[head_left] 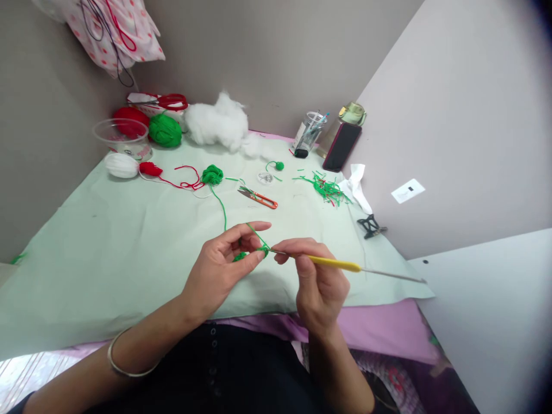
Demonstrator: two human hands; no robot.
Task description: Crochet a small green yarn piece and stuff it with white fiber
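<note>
My left hand [224, 259] pinches a small green crocheted piece [264, 249] between thumb and fingers, and green yarn runs up over its index finger. My right hand [317, 279] grips a crochet hook with a yellow handle [336, 263]; the hook's metal tip meets the green piece at the left fingertips. The hook's long metal rear end points right. From a small green yarn bundle [212, 175], a strand runs down toward my left hand. Orange-handled snips [259, 198] lie beyond my hands on the pale green cloth [172, 213].
At the back left are a clear tub [140, 150], a green yarn ball [165, 130], red scissors [172, 102] and white stuffing [218, 122]. Yarn scraps [328, 188], a phone [342, 148], a bottle [331, 138], a cup [309, 132] and a black stand [370, 226] are at the right.
</note>
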